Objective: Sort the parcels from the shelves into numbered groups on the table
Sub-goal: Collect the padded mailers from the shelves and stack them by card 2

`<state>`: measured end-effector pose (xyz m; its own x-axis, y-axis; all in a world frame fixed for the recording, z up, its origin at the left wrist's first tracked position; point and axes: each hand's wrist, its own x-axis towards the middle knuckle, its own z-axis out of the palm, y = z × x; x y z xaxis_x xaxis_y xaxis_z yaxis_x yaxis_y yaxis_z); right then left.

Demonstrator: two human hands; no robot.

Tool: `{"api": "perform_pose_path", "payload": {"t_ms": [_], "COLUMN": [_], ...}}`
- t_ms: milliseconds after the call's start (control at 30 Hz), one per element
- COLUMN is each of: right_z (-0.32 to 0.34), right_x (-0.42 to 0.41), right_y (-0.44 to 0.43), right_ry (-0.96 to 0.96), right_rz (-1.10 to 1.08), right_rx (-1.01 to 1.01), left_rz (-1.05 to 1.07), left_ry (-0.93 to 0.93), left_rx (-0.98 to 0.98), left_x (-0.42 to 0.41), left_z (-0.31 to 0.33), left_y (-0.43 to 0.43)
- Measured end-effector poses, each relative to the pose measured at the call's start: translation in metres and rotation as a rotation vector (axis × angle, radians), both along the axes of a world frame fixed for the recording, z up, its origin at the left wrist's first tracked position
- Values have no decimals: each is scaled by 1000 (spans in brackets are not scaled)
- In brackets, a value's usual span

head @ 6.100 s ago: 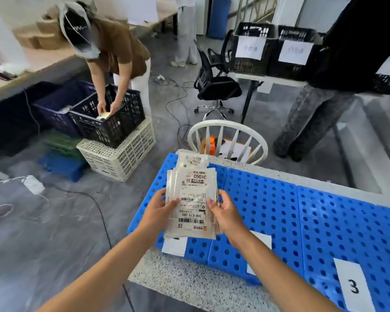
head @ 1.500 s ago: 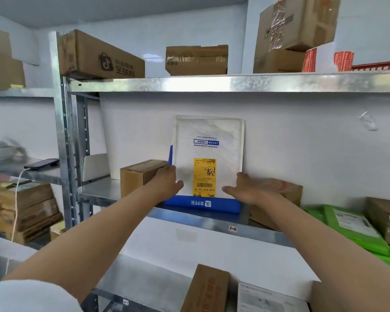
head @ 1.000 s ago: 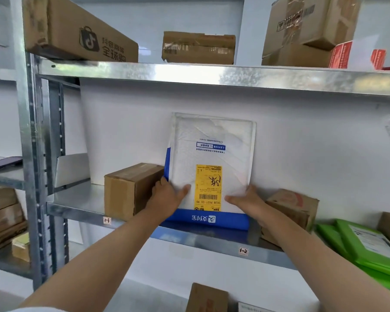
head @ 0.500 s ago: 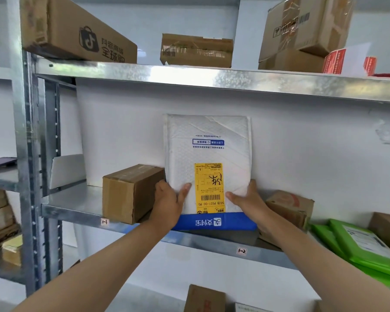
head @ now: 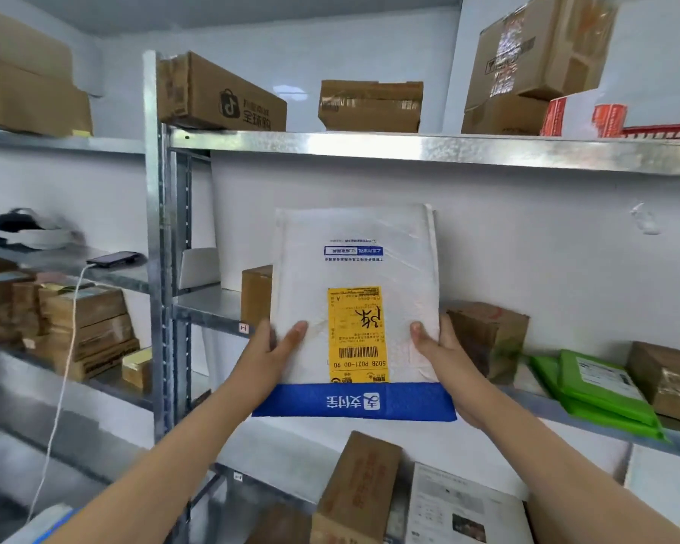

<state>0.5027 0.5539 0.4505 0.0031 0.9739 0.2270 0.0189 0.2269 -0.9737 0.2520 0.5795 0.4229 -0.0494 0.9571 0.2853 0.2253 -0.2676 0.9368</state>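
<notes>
White bubble mailer [head: 354, 268], blue band at bottom, yellow label upside down, held upright in front of middle shelf [head: 209, 310]. Left hand [head: 269, 357] and right hand [head: 446, 359] clamp its lower side edges, thumbs on front. Small brown box [head: 487, 339] just right, possibly crumpled; green mailers [head: 601, 394] farther right.

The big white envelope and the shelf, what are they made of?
The white envelope held in both hands looks like soft plastic bubble mailer: a faintly bumpy, creased, slightly shiny skin, with a blue band and a yellow paper-like label. The shelf looks like bare galvanised steel: silvery, mottled and reflective.
</notes>
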Motion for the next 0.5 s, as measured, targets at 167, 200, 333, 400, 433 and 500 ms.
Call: {"api": "perform_pose_path", "payload": {"t_ms": [167,200,333,400,433,500], "right_z": [-54,-67,-115,-134,-144,-166], "right_x": [-27,-34,-77,-102,-115,-141], "right_y": [-56,-66,-104,-120,-128,-147], "right_ry": [109,119,110,86,58,10], "right_rz": [65,84,185,218,237,295], "right_rx": [-120,-136,-248,-286,-301,-325], "left_rz": [106,135,252,291,319,369], "left_ry": [-54,-56,-127,-167,-199,-241], "left_rx": [-61,-72,-147,-175,-187,-216], "left_x": [-28,-34,-72,-94,-105,-125], "left_z": [-45,-54,-94,-117,-132,-162], "left_y": [-87,-105,-173,-209,-225,-260]}}
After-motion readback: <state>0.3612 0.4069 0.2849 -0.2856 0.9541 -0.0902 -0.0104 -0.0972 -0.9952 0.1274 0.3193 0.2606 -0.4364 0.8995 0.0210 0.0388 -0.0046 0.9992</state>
